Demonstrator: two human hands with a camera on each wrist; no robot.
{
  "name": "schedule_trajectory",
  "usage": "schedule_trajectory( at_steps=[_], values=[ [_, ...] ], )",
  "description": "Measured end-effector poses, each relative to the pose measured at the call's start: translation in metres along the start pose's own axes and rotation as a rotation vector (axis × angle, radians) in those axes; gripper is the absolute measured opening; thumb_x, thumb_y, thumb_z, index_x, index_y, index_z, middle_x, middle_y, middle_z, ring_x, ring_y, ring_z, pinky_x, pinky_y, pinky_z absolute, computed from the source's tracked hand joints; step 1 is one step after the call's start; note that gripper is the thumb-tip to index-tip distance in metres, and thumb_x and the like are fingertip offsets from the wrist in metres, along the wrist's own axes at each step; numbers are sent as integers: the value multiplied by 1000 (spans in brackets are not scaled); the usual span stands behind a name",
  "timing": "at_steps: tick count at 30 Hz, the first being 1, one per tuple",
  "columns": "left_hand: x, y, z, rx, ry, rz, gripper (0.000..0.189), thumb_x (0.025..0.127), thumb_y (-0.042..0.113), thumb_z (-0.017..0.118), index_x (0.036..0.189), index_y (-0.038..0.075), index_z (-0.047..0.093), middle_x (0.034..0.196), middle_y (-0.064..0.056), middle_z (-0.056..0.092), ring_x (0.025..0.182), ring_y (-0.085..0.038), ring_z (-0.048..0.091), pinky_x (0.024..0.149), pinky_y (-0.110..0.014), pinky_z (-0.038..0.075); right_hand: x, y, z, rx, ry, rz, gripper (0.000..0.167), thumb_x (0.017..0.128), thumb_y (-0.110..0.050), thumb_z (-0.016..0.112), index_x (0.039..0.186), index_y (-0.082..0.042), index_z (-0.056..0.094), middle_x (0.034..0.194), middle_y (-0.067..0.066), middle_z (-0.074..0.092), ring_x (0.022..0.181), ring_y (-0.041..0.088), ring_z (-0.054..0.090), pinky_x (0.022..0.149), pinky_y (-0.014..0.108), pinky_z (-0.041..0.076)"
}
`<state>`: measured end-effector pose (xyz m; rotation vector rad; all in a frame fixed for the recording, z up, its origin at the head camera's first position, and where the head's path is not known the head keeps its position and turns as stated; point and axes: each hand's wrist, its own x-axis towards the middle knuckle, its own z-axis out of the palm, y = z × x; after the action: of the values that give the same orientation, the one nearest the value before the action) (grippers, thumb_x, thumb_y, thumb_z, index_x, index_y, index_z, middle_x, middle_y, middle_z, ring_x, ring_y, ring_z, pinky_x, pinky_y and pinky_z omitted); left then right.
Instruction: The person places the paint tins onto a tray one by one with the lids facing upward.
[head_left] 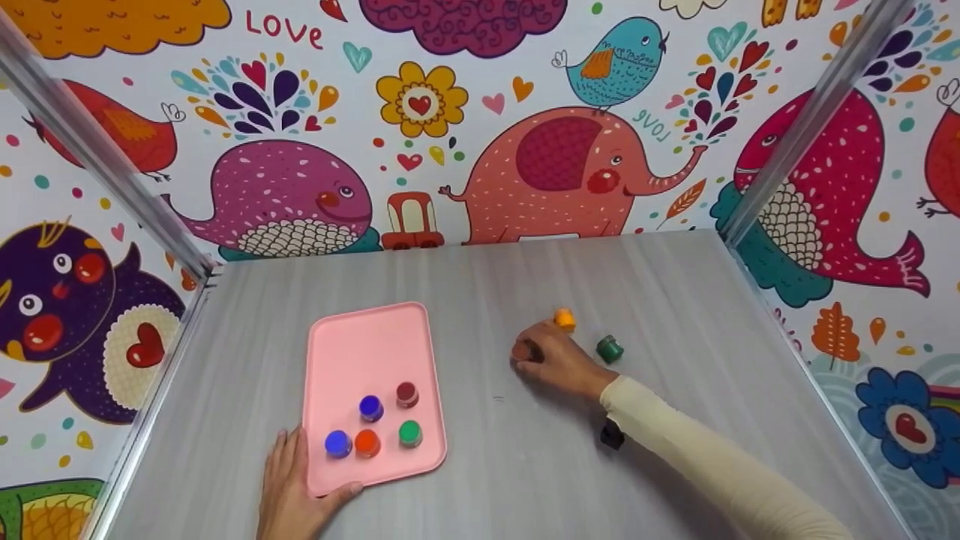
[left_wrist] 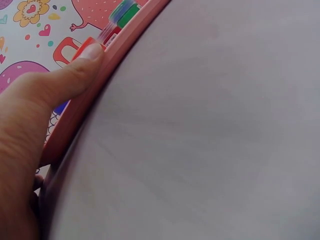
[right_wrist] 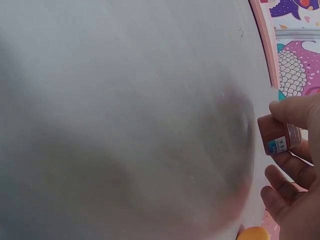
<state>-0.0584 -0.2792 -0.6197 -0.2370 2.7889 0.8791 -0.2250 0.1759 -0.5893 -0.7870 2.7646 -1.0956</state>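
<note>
Worktop [head_left: 517,465] right across our view, and at its 9 o'clock sits the pink tray [head_left: 367,341], five lidded pots aboard. At the tray's corner between 7 and 8 o'clock we find the left hand [head_left: 300,476], thumb over the rim and fingers along the outer side; it has hold of the tray, steadying it, we'd say.

Over to the worktop's 2 o'clock, and here's the action: the right hand [head_left: 559,360] pinches the brown pot [right_wrist: 272,131], fingers closed down to the pot's width, the lower ones loosely bent around nothing. Whether that pot touches the worktop, we cannot tell. We call this step the pick-up, and the pinch looks sound.

The next move, in our judgement, calls for a carry towards 9 o'clock, a turn to bring the pot upright if needed, and a gentle set-down clear of the dark red pot [head_left: 407,394] at the tray's 3 o'clock.

And two more outside the tray! Just beside the right hand, at its 12 o'clock, we have the orange pot [head_left: 565,320]; near its 3 o'clock, the dark green pot [head_left: 610,349].
</note>
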Motion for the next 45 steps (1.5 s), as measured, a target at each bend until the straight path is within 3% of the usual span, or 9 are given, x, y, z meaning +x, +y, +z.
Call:
schedule_trajectory(
  at_steps=[5,19,30,37,45],
  values=[
    [-1,-3,0,7,35,28,148,79,72,89,171,-12,8,177,-38,10,165,-56,-2,134,-68,-5,8,-3,9,5,0,-43,23,100,-14,84,120,-11,72,113,-1,67,108,18,58,94,36,56],
    [-1,0,3,-4,25,-21,155,73,80,88,172,-8,8,179,-34,9,165,-53,-2,131,-74,-2,23,-11,26,57,-11,-90,21,101,-11,82,119,-10,72,114,2,67,108,19,57,94,36,54],
    [-1,-1,5,-5,49,14,150,76,77,88,172,-9,10,179,-34,11,165,-54,-1,131,-75,0,31,-18,35,82,-13,-100,28,101,-13,82,126,-9,71,119,2,66,111,20,57,96,35,54],
    [-1,-1,5,0,63,49,147,80,73,88,172,-9,9,178,-35,12,166,-54,-1,134,-67,-3,45,-25,38,95,10,-156,27,100,-9,83,125,-5,72,117,6,69,110,22,60,95,39,55],
    [-1,-1,4,-4,52,20,150,78,77,87,173,-7,7,179,-34,10,165,-55,-1,133,-70,-2,58,-38,47,134,-34,-157,20,101,-8,82,118,-9,71,115,1,67,111,19,57,98,34,55]
  ],
)
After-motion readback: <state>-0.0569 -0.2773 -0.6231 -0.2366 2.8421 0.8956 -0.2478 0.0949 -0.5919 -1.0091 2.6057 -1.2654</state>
